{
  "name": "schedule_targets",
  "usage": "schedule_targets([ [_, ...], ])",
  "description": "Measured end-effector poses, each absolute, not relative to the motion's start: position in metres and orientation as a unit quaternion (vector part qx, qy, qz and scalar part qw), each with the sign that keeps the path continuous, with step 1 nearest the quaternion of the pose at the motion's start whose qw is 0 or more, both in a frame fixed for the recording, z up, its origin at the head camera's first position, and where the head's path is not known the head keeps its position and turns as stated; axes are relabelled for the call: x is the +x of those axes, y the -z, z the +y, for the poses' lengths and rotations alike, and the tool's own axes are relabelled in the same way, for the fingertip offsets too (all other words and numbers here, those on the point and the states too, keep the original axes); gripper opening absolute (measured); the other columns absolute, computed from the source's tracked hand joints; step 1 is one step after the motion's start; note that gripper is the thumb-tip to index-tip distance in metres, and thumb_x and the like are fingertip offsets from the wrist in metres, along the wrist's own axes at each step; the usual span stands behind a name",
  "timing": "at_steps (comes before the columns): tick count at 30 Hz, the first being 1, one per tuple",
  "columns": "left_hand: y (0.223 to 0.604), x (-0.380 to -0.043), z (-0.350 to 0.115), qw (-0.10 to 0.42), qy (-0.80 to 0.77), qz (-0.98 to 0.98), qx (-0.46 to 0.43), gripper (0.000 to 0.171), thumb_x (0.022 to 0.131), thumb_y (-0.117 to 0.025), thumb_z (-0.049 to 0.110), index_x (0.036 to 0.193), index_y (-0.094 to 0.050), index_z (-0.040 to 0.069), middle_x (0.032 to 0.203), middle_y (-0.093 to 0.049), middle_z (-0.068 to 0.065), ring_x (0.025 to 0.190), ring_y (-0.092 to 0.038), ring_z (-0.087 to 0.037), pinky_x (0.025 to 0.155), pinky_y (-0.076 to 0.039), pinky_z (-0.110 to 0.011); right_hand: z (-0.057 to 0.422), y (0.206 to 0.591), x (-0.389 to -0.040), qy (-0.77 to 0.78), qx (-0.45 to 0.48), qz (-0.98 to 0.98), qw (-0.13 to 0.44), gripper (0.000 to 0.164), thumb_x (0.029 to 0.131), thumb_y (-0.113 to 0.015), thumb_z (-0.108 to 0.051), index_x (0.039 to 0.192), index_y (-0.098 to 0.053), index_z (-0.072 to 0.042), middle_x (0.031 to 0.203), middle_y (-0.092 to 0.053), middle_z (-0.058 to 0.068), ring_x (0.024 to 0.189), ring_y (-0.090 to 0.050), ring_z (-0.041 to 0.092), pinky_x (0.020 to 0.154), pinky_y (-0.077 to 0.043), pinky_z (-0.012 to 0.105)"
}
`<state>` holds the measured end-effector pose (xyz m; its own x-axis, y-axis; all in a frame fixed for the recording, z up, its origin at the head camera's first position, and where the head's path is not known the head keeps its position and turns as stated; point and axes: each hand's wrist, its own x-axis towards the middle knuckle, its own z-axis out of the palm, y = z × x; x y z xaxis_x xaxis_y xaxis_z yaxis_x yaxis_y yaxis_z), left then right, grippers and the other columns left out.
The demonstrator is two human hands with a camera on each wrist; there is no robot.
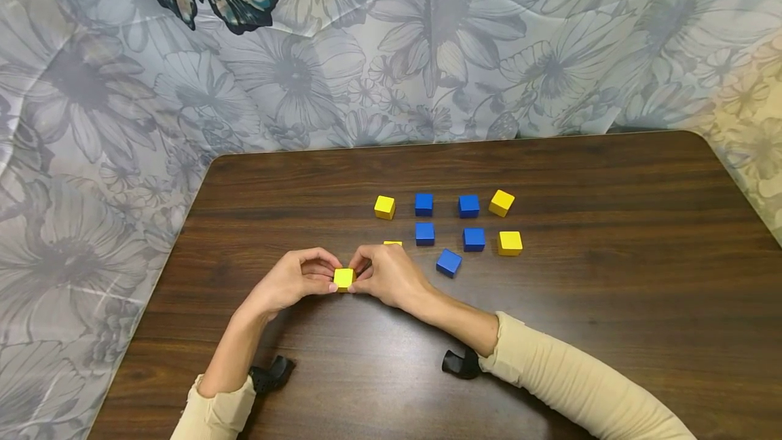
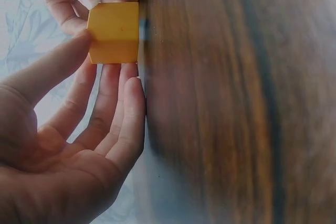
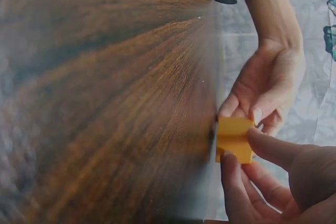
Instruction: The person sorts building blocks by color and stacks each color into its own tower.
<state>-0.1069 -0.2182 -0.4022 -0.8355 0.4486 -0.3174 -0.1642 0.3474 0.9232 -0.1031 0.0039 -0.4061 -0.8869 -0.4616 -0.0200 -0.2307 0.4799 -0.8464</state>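
The left hand (image 1: pixel 287 284) has its grip closed on a yellow cube (image 1: pixel 343 279), thumb and fingertips pinching it; this cube sits between the two hands, nearer the person than the other cubes, on or barely above the desk (image 1: pixel 550 345), I cannot tell which; the right hand (image 1: pixel 391 277) grips the same cube from the other side, so uneven pressure could twist it or make it slip; beyond that hand, a back yellow cube (image 1: pixel 384 207) stands clear, while a half-hidden yellow cube (image 1: pixel 393 243) lies close behind the knuckles and could be knocked by a careless sweep; next come five blue cubes, the nearest, a skewed blue cube (image 1: pixel 449 263), exposed to a nudge should the right arm swing outward; two yellow cubes at the right end look least at risk.
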Motion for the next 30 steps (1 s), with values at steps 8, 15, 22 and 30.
schedule_targets([
  [8, 0.4033, -0.1059, -0.2165, 0.265, -0.548, 0.786, 0.105, 0.029, 0.084, -0.076, -0.001, 0.111, -0.065, -0.003, 0.103, -0.068, -0.017, 0.096, -0.067, -0.025, 0.078, -0.057, -0.028, 0.0029, 0.4076, -0.1025, 0.453, -0.208, 0.857, 0.129, 0.023, 0.075, -0.088, -0.009, 0.091, -0.071, -0.01, 0.08, -0.073, -0.002, 0.07, -0.067, 0.001, 0.062, -0.053, 0.018],
  [15, 0.4032, -0.1039, -0.215, 0.253, -0.531, 0.803, 0.1, 0.027, 0.085, -0.076, -0.001, 0.11, -0.067, -0.002, 0.103, -0.068, -0.016, 0.094, -0.067, -0.024, 0.078, -0.058, -0.027, 0.0037, 0.408, -0.1018, 0.45, -0.218, 0.858, 0.12, 0.023, 0.076, -0.088, -0.009, 0.092, -0.072, -0.009, 0.083, -0.073, 0.001, 0.073, -0.068, 0.004, 0.063, -0.054, 0.017],
  [22, 0.4015, -0.1038, -0.2147, 0.251, -0.524, 0.808, 0.102, 0.025, 0.085, -0.076, 0.0, 0.108, -0.067, -0.002, 0.101, -0.069, -0.016, 0.094, -0.068, -0.025, 0.078, -0.057, -0.027, 0.0052, 0.4058, -0.1008, 0.449, -0.233, 0.856, 0.108, 0.025, 0.077, -0.086, -0.009, 0.097, -0.072, -0.007, 0.089, -0.073, 0.003, 0.079, -0.071, 0.011, 0.067, -0.055, 0.017],
  [30, 0.4013, -0.1037, -0.2151, 0.257, -0.527, 0.804, 0.098, 0.025, 0.085, -0.076, -0.001, 0.108, -0.066, -0.002, 0.102, -0.068, -0.016, 0.094, -0.067, -0.025, 0.077, -0.058, -0.028, 0.0104, 0.3986, -0.1046, 0.443, -0.257, 0.856, 0.069, 0.025, 0.076, -0.086, -0.006, 0.099, -0.075, -0.005, 0.095, -0.073, 0.005, 0.081, -0.071, 0.015, 0.067, -0.055, 0.017],
])
